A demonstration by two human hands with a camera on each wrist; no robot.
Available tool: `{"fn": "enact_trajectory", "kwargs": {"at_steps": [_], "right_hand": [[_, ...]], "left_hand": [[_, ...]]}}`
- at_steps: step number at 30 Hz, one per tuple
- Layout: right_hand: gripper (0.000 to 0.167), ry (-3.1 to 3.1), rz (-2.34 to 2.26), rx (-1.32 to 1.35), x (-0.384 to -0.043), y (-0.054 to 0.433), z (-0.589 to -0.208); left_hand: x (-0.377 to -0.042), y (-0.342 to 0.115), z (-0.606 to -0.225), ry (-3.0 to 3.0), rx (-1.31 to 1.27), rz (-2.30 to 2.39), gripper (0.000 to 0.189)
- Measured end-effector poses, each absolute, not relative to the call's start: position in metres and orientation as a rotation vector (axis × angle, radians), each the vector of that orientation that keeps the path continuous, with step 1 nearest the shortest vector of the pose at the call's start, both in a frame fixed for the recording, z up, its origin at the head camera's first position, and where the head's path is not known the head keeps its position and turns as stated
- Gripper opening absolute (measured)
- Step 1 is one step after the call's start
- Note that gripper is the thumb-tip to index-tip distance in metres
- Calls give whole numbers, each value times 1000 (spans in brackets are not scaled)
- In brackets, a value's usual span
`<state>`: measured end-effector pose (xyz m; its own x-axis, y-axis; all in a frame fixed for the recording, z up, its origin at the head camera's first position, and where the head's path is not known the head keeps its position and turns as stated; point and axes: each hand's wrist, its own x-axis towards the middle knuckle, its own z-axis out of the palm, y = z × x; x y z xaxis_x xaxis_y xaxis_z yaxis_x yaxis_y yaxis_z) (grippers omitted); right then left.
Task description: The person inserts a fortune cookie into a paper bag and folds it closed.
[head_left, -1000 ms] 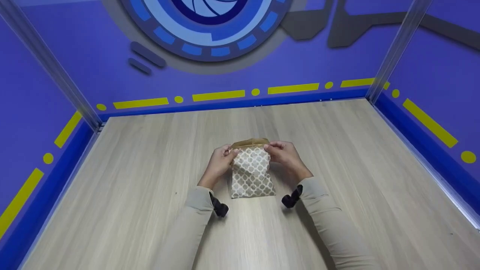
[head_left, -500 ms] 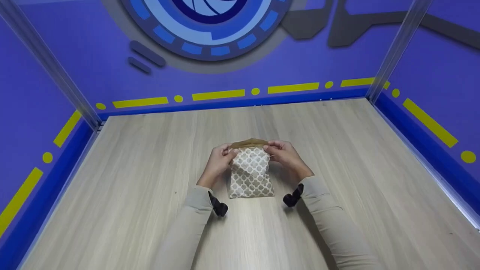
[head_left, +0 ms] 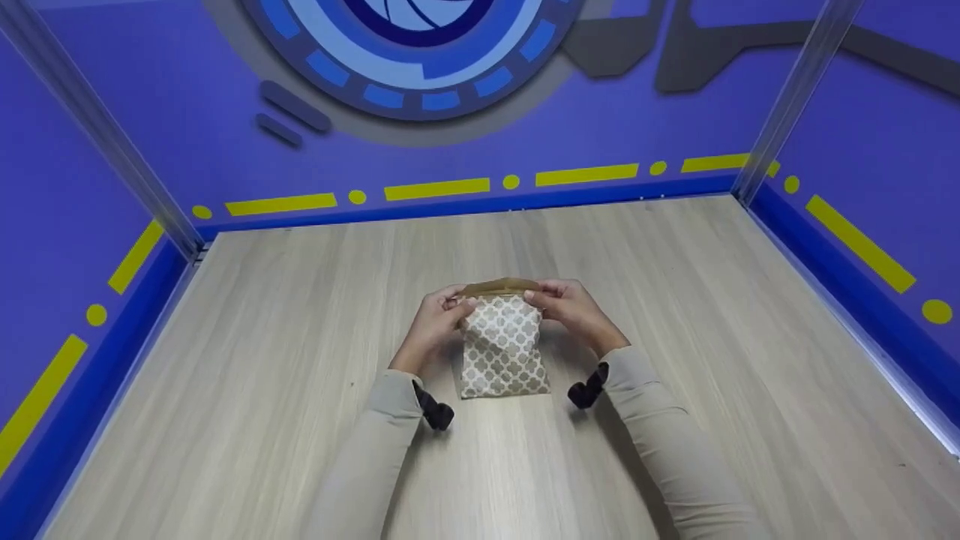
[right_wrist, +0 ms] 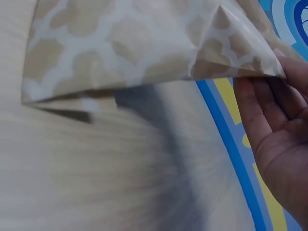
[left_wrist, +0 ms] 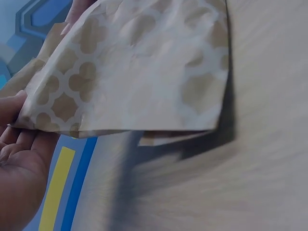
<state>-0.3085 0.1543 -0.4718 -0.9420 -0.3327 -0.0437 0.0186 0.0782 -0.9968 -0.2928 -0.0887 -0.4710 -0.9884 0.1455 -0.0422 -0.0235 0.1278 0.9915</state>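
Note:
A paper bag (head_left: 502, 349) with a white and tan quatrefoil pattern is tilted up between the two hands, its lower end at the table. Its brown inner paper (head_left: 501, 286) shows along the far, top edge. My left hand (head_left: 436, 324) pinches the upper left side, thumb on the patterned face and fingers behind. On the upper right side, my right hand (head_left: 574, 311) pinches the paper in the same way. In the right wrist view the bag's side (right_wrist: 159, 62) is creased near the thumb, and a folded flap (right_wrist: 98, 102) shows beneath it.
The bag is over a light wood-grain table (head_left: 300, 315). Blue-purple panels (head_left: 450, 161) with yellow markings stand at the back and both sides, joined by metal corner posts (head_left: 795, 97). A black wrist strap mount (head_left: 435, 409) sits on each sleeve.
The brown inner edge at the top spreads a little wider and looks straighter than a second ago. Both hands keep their grip, with only slight shifts.

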Motion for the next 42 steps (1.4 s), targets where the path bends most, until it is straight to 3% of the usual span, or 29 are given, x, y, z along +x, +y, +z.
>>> {"fn": "enact_trajectory", "kwargs": {"at_steps": [15,30,42], "right_hand": [[50,1915,-1750,-594,-310,174,-466],[32,2089,-1549,-651,-310,176,-461],[27,2111,-1503,-682,-311,176,-460]], "left_hand": [[-294,-105,-468,2335,483,1753,33],[-293,-109,-465,2193,547,1784,32],[-293,-109,-465,2230,498,1727,23]]}}
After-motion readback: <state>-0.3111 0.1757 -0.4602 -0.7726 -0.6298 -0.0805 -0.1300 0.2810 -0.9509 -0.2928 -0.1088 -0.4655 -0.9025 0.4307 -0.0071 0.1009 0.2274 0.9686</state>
